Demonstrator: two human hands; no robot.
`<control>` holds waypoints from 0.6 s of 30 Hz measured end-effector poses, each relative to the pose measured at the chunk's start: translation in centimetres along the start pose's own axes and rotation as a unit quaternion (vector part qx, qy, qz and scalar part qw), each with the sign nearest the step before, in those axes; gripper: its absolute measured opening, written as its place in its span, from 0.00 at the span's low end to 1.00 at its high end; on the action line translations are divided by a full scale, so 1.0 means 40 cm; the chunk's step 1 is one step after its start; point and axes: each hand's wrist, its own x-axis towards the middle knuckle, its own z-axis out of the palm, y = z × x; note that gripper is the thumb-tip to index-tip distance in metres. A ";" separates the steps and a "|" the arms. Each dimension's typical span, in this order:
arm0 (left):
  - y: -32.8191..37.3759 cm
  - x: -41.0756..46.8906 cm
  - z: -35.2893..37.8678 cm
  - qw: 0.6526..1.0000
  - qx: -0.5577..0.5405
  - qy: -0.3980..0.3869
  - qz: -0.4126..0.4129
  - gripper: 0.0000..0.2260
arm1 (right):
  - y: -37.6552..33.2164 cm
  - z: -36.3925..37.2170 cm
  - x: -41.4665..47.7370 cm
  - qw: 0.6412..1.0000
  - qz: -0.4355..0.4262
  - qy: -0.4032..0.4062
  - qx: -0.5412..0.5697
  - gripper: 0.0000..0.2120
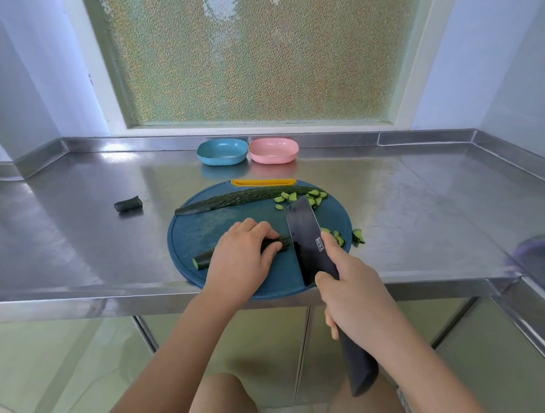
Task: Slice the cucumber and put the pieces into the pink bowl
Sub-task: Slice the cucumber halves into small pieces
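Observation:
On the round dark-blue cutting board a short cucumber strip lies under my left hand, whose curled fingers hold it down. My right hand grips the handle of a black cleaver, its blade standing on the board just right of my left fingertips. A long cucumber half lies across the board's far side. Several cut pieces sit near the blade tip, and more cut pieces lie at the board's right edge. The pink bowl stands behind the board.
A blue bowl stands touching the pink bowl's left side. A cucumber end piece lies on the steel counter left of the board. The counter's front edge runs under my forearms, and a frosted window rises behind the bowls.

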 end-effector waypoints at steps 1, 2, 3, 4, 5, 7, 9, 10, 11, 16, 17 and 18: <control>0.000 0.000 0.001 1.000 -0.002 0.001 0.001 0.06 | -0.004 0.000 -0.001 1.000 -0.002 -0.001 0.004 0.32; 0.000 0.000 0.002 1.000 -0.003 0.003 0.002 0.06 | -0.008 0.001 -0.001 1.000 -0.004 -0.001 0.005 0.32; -0.001 0.000 0.002 1.000 -0.002 0.004 0.004 0.06 | -0.011 0.002 -0.001 1.000 -0.005 -0.002 0.000 0.32; 0.000 0.000 0.002 1.000 -0.001 0.004 0.006 0.06 | -0.013 0.003 -0.001 1.000 -0.005 -0.003 -0.006 0.31; 0.000 0.000 0.002 1.000 0.001 0.005 0.007 0.06 | -0.014 0.004 0.000 1.000 -0.006 -0.002 -0.011 0.31; 0.000 0.000 0.001 1.000 0.002 0.006 0.010 0.06 | -0.013 0.005 0.001 1.000 -0.007 0.000 -0.025 0.31; 0.000 0.001 0.001 1.000 0.002 0.008 0.011 0.06 | -0.014 0.005 0.003 0.999 -0.009 0.000 -0.035 0.31; 0.000 0.002 0.001 1.000 0.001 0.008 0.011 0.06 | -0.015 0.006 0.003 0.999 -0.010 0.001 -0.036 0.31; -0.001 0.002 0.002 1.000 0.001 0.008 0.011 0.06 | -0.015 0.007 0.004 0.999 -0.010 0.002 -0.038 0.31; -0.001 0.001 0.001 1.000 -0.001 0.005 0.010 0.07 | -0.019 0.009 0.008 0.998 -0.016 0.005 -0.065 0.31; -0.001 0.001 0.002 1.000 -0.001 0.005 0.010 0.07 | -0.019 0.009 0.009 0.997 -0.015 0.004 -0.070 0.31; -0.002 0.001 0.002 1.000 -0.001 0.006 0.011 0.07 | -0.020 0.006 0.011 0.997 -0.012 0.001 -0.072 0.31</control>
